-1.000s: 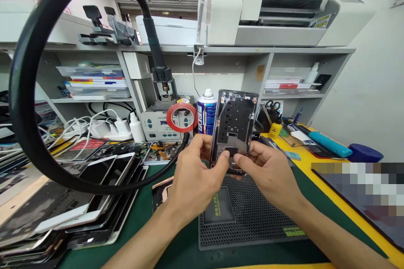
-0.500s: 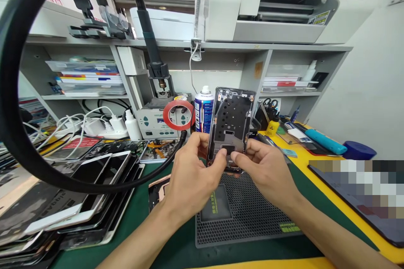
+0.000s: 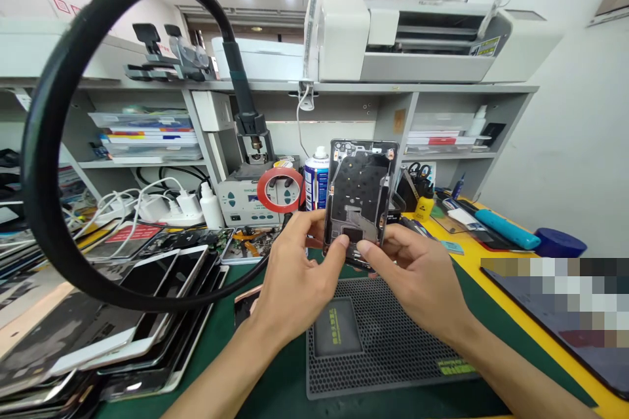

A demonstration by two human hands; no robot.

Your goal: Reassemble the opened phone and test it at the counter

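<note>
Between my two hands a dark phone frame [image 3: 361, 190] is held up, tilted, its bare inner side with screw holes and small metal parts facing me. My left hand [image 3: 302, 265] grips its lower left edge, thumb pressed on the lower inside face. On the lower right edge my right hand [image 3: 417, 272] is closed too, its thumb near the bottom middle. The fingers behind the frame are partly hidden. Below lies a black honeycomb-patterned mat [image 3: 388, 340] on a green work mat [image 3: 280, 380].
A black flexible hose [image 3: 46, 222] loops across the left side. Stacked phone and tablet panels [image 3: 162, 314] lie at left. Behind stand a blue spray can [image 3: 316, 177], a red tape roll [image 3: 280, 190] and a yellow bottle [image 3: 424, 204]. A dark tablet-like panel [image 3: 555, 321] lies at right.
My view has tipped up and back slightly, so the shelf and hose sit lower in the picture. The phone frame has turned a little; both hands keep their hold.
</note>
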